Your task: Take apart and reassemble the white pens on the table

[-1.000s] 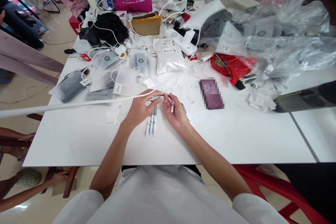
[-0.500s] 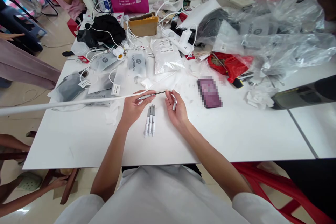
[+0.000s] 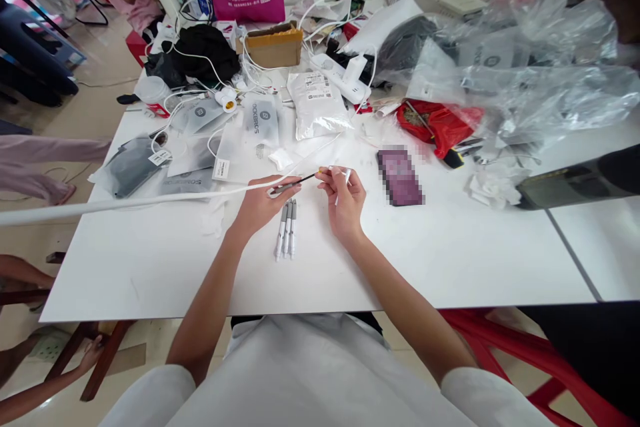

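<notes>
My left hand (image 3: pixel 260 208) is closed around the grey grip section of a pen (image 3: pixel 284 188). A thin dark refill (image 3: pixel 307 178) sticks out of it toward the right. My right hand (image 3: pixel 347 207) is closed with its fingertips at the refill's far end, where a small yellowish spot shows. A white pen barrel (image 3: pixel 344 177) is also held among the right hand's fingers. Just below and between the hands, three grey-and-white pens (image 3: pixel 286 230) lie side by side on the white table (image 3: pixel 400 267).
A phone (image 3: pixel 401 177) lies right of my hands. A white cable (image 3: pixel 165 199) crosses in front at left. Packaged pouches (image 3: pixel 263 123), a white parcel (image 3: pixel 320 107), a power strip (image 3: pixel 345 80), a red bag (image 3: pixel 443 127) and clear plastic (image 3: pixel 540 93) crowd the back. A dark bottle (image 3: pixel 585 177) lies right.
My right hand has turned and shifted slightly right, bringing the white barrel up between its fingers. The left hand has moved slightly right with the grip section. A person at the left has moved away.
</notes>
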The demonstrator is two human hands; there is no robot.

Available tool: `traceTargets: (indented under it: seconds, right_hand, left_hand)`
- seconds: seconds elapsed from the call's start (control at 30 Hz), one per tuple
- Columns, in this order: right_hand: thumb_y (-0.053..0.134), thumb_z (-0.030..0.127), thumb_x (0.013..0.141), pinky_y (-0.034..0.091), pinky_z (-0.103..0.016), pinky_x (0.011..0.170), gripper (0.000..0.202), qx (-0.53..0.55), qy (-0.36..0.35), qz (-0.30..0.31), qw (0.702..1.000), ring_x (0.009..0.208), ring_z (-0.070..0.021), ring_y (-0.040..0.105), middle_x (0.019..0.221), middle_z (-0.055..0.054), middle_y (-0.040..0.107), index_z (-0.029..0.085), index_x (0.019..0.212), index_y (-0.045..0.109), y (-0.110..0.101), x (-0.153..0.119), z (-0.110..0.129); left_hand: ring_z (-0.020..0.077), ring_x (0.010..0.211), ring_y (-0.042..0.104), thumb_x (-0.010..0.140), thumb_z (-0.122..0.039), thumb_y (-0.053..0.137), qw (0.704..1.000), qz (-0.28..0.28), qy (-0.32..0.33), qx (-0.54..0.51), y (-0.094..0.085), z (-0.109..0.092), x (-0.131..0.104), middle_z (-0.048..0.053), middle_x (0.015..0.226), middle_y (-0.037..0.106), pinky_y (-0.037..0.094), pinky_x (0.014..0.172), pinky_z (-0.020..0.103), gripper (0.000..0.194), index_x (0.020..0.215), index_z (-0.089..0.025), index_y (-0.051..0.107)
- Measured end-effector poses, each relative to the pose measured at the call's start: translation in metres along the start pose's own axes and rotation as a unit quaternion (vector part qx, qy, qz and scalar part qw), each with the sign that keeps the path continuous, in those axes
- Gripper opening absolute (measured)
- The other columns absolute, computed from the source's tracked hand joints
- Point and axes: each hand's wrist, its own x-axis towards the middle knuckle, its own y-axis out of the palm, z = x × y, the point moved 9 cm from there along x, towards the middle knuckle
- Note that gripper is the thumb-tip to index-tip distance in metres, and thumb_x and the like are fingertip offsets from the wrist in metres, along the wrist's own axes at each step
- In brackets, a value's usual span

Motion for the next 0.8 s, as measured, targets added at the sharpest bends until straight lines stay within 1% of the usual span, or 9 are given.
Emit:
traceTargets:
  seconds: [0.1, 0.2, 0.27, 0.37, 0.47, 0.6, 0.67, 0.73, 0.8]
  right_hand:
    - [0.084, 0.045, 0.090, 0.061, -0.023, 0.074, 0.023, -0.059, -0.023, 0.053, 0.997, 0.090, -0.0144, 0.081, 0.101, -0.002, 0.082, 0.024, 0.093, 0.075, 0.009, 0.002, 0.010]
    - [0.085, 0.047, 0.088, 0.061, -0.023, 0.072, 0.025, -0.093, -0.008, 0.108, 0.990, 0.081, -0.0127, 0.079, 0.105, -0.001, 0.083, 0.024, 0.091, 0.077, 0.014, 0.006, 0.011]
    - [0.087, 0.047, 0.086, 0.061, -0.024, 0.072, 0.026, -0.115, 0.005, 0.131, 0.985, 0.076, -0.0116, 0.076, 0.106, -0.002, 0.083, 0.023, 0.090, 0.078, 0.014, 0.008, 0.011]
    - [0.087, 0.046, 0.087, 0.060, -0.025, 0.073, 0.025, -0.166, 0.018, 0.169, 0.971, 0.069, -0.0112, 0.072, 0.090, 0.001, 0.082, 0.023, 0.092, 0.080, 0.016, 0.009, 0.011]
    - [0.086, 0.047, 0.088, 0.056, -0.024, 0.070, 0.025, -0.221, 0.025, 0.194, 0.955, 0.063, -0.0109, 0.065, 0.068, 0.005, 0.073, 0.024, 0.094, 0.082, 0.016, 0.007, 0.008]
    - [0.084, 0.052, 0.090, 0.048, -0.022, 0.061, 0.030, -0.286, 0.010, 0.217, 0.933, 0.058, -0.0086, 0.054, 0.064, 0.006, 0.066, 0.023, 0.095, 0.083, 0.018, 0.006, 0.004]
    - [0.083, 0.053, 0.089, 0.044, -0.023, 0.058, 0.032, -0.295, 0.013, 0.234, 0.926, 0.056, -0.0083, 0.051, 0.065, 0.006, 0.062, 0.022, 0.096, 0.082, 0.021, 0.004, 0.000]
    - [0.084, 0.054, 0.088, 0.041, -0.025, 0.055, 0.032, -0.288, 0.022, 0.242, 0.926, 0.055, -0.0083, 0.047, 0.066, 0.005, 0.059, 0.022, 0.095, 0.081, 0.022, 0.003, -0.005]
    - [0.086, 0.054, 0.086, 0.037, -0.027, 0.052, 0.034, -0.269, 0.028, 0.238, 0.933, 0.054, -0.0077, 0.045, 0.073, 0.003, 0.062, 0.021, 0.087, 0.077, 0.022, 0.003, -0.009]
  left_hand:
    - [0.0207, 0.092, 0.073, 0.100, -0.044, 0.074, 0.999, 0.021, 0.021, 0.041, 0.009, 0.000, 0.002, 0.004, 0.106, 0.083, 0.056, 0.082, 0.032, 0.024, 0.113, -0.027, 0.084]
    - [0.0207, 0.095, 0.074, 0.105, -0.041, 0.067, 0.999, 0.025, 0.019, 0.030, 0.015, 0.004, 0.001, 0.004, 0.106, 0.082, 0.055, 0.089, 0.032, 0.025, 0.116, -0.025, 0.080]
    - [0.0206, 0.099, 0.074, 0.107, -0.038, 0.063, 0.999, 0.027, 0.020, 0.019, 0.019, 0.005, 0.000, 0.005, 0.111, 0.081, 0.055, 0.089, 0.031, 0.025, 0.122, -0.024, 0.078]
    - [0.0200, 0.101, 0.073, 0.111, -0.034, 0.055, 0.997, 0.046, 0.049, 0.035, 0.026, 0.002, -0.003, 0.007, 0.114, 0.079, 0.053, 0.084, 0.029, 0.028, 0.129, -0.023, 0.074]
    - [0.0185, 0.092, 0.071, 0.113, -0.038, 0.053, 0.993, 0.056, 0.077, 0.068, 0.030, -0.001, -0.008, 0.007, 0.110, 0.078, 0.052, 0.082, 0.029, 0.030, 0.131, -0.023, 0.072]
    - [0.0165, 0.086, 0.070, 0.111, -0.043, 0.059, 0.985, 0.016, 0.114, 0.128, 0.025, 0.001, -0.013, 0.006, 0.112, 0.079, 0.051, 0.082, 0.029, 0.030, 0.131, -0.024, 0.071]
    - [0.0148, 0.080, 0.069, 0.111, -0.042, 0.060, 0.976, -0.007, 0.146, 0.162, 0.022, -0.002, -0.016, 0.004, 0.106, 0.079, 0.049, 0.077, 0.027, 0.029, 0.131, -0.024, 0.072]
    - [0.0131, 0.074, 0.066, 0.111, -0.040, 0.060, 0.968, -0.017, 0.171, 0.185, 0.020, -0.004, -0.017, 0.002, 0.095, 0.077, 0.046, 0.071, 0.026, 0.027, 0.129, -0.024, 0.074]
    - [0.0118, 0.071, 0.064, 0.111, -0.038, 0.060, 0.964, -0.027, 0.185, 0.191, 0.020, -0.007, -0.018, 0.002, 0.091, 0.075, 0.044, 0.069, 0.025, 0.027, 0.127, -0.024, 0.076]
